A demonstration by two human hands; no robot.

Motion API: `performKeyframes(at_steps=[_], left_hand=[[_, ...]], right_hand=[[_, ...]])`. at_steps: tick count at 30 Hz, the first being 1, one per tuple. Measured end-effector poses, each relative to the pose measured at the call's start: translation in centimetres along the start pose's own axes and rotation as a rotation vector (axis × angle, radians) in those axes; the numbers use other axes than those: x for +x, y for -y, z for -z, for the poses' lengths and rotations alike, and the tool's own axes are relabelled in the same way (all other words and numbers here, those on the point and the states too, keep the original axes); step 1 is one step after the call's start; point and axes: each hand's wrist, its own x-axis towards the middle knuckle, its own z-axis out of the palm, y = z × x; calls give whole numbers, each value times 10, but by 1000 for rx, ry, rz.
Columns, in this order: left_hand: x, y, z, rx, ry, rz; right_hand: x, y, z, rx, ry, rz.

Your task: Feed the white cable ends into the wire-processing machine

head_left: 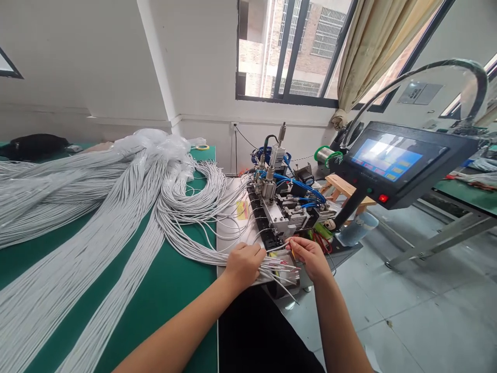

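Observation:
My left hand (244, 264) is closed round a bunch of thin grey cables (279, 273) whose stripped ends fan out to the right. My right hand (309, 257) pinches one cable end just in front of the small machine (285, 210), which has metal blocks, blue air hoses and a black slotted rail. Both hands rest at the machine's near end, a few centimetres apart. The cable bunch runs back from my left hand into large grey bundles (116, 207) spread over the green table (174, 290).
A touchscreen control box (392, 160) on an arm stands right of the machine. A solder spool (324, 154) and a wooden stool (341, 189) sit behind it. The window and curtain are at the back, grey floor at the right, another green bench (469, 194) at the far right.

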Motion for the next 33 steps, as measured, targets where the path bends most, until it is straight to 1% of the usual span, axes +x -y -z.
performKeyframes(at_steps=[3, 6, 10, 12, 15, 19, 22, 27, 30, 33], left_hand=[[0, 1, 0, -23, -3, 22], [-1, 1, -1, -53, -30, 51], [-2, 1, -2, -69, -59, 69], [-1, 0, -2, -70, -65, 77], [-1, 0, -1, -67, -70, 91], [-1, -1, -1, -44, -102, 125], [-1, -2, 0, -22, -119, 154], [0, -3, 1, 3, -97, 210], [0, -3, 0, 7, -89, 217], [0, -3, 0, 8, -92, 217]], right_hand=[[4, -3, 2, -13, 23, 4], [10, -8, 4, -113, -12, 15], [14, -13, 4, -407, -84, 111], [13, -12, 4, -539, -99, 162], [13, -9, 3, -653, -89, 235], [16, -9, 4, -731, -66, 312], [23, -13, 7, -703, -18, 291], [30, -24, 8, -467, 40, 185], [30, -29, 7, -355, 42, 140], [29, -32, 4, -316, 16, 149]])
